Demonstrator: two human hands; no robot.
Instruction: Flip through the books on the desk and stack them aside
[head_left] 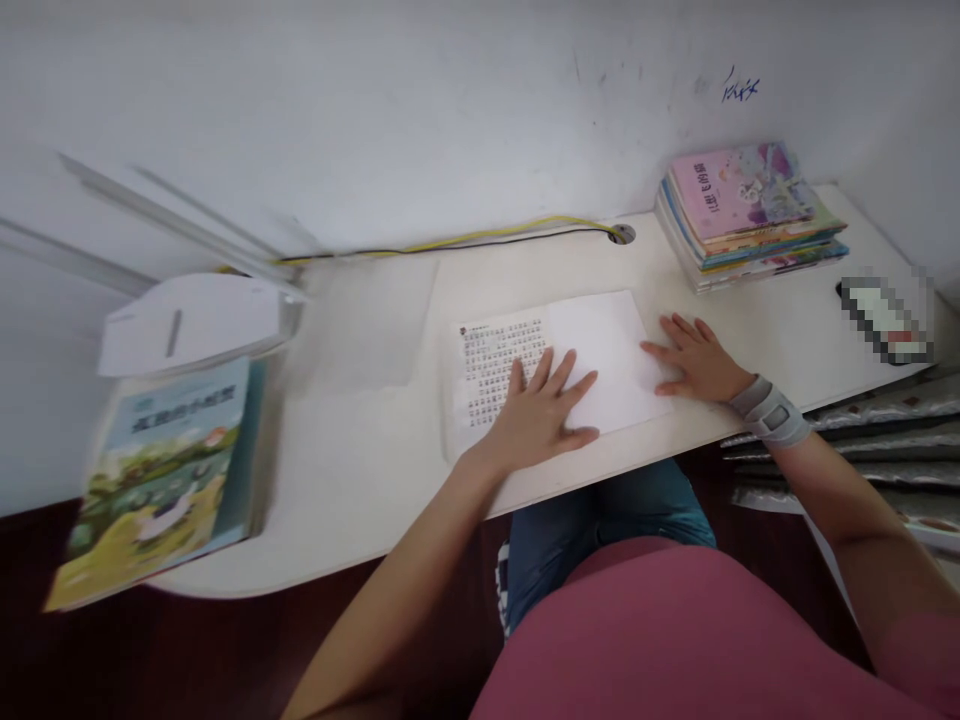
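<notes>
An open booklet or folded sheet (592, 340) lies on the white desk, with printed characters on its left page and a blank right page. My left hand (541, 412) is spread flat across the middle of it, covering part of the print. At the right edge of the blank page, my right hand (697, 362) rests with fingers apart, its fingertips at the paper's edge. Neither hand grips anything. A grey band (771, 410) circles my right wrist.
A stack of books (750, 205) stands at the back right, near a blurred-out phone-like object (885, 320). To the left, picture books (161, 470) overhang the desk edge beside a white device (191, 320) and a translucent sheet (367, 320). Cables (480, 238) run along the wall.
</notes>
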